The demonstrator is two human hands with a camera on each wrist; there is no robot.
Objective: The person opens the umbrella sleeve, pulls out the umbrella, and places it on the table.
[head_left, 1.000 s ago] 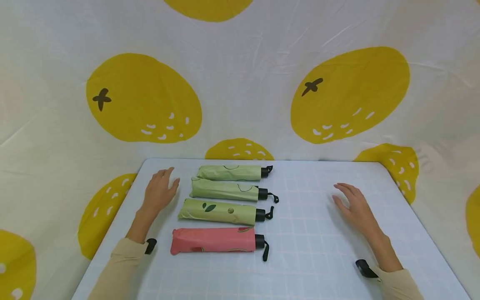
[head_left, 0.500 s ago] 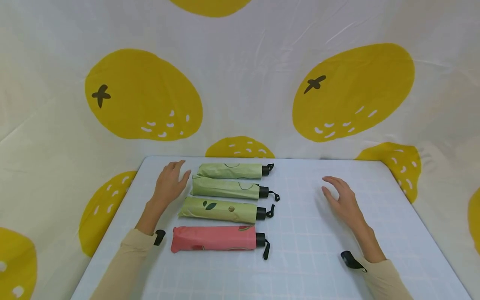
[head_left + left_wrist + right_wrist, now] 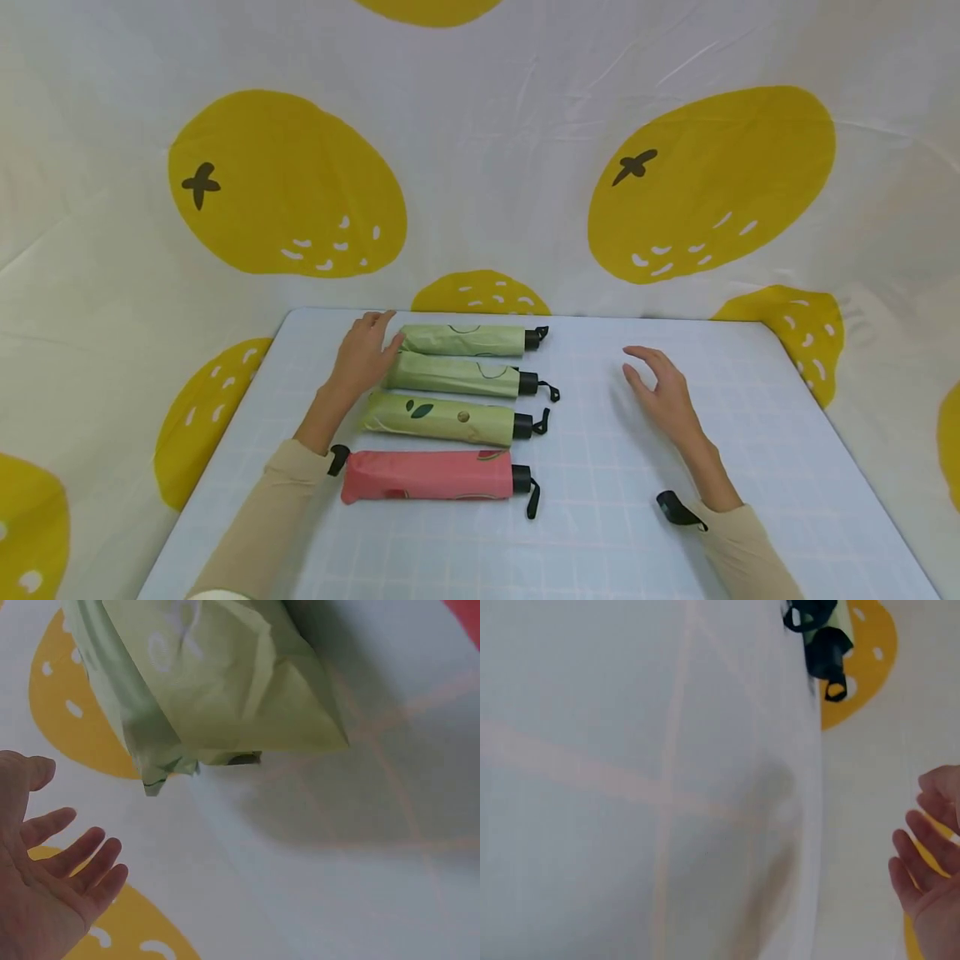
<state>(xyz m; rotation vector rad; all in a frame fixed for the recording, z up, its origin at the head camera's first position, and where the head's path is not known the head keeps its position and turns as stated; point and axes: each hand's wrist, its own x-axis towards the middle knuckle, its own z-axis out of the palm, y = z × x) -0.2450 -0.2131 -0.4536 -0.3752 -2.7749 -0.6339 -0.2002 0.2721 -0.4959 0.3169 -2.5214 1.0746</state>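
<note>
Several folded umbrellas in fabric sleeves lie in a column on the table, black handles and wrist loops pointing right. From the back come a light green umbrella (image 3: 465, 340), another light green umbrella (image 3: 453, 374), a yellow-green umbrella (image 3: 442, 419) with leaf prints, and a red umbrella (image 3: 431, 476) with watermelon prints. My left hand (image 3: 363, 354) hovers at the left ends of the two back umbrellas, fingers spread and holding nothing; its thumb overlaps the rearmost one in the head view. Right of the handles, my right hand (image 3: 663, 396) is held above the table, fingers loosely bent and nothing in them.
The white table (image 3: 600, 533) has a faint grid cloth. Behind and beside it hangs a white curtain (image 3: 495, 167) printed with yellow fruit. Each wrist carries a black strap, such as the right strap (image 3: 678, 508).
My left hand has moved right and slightly back, up to the ends of the back umbrellas. My right hand has moved left toward the handles. The umbrellas have stayed in place.
</note>
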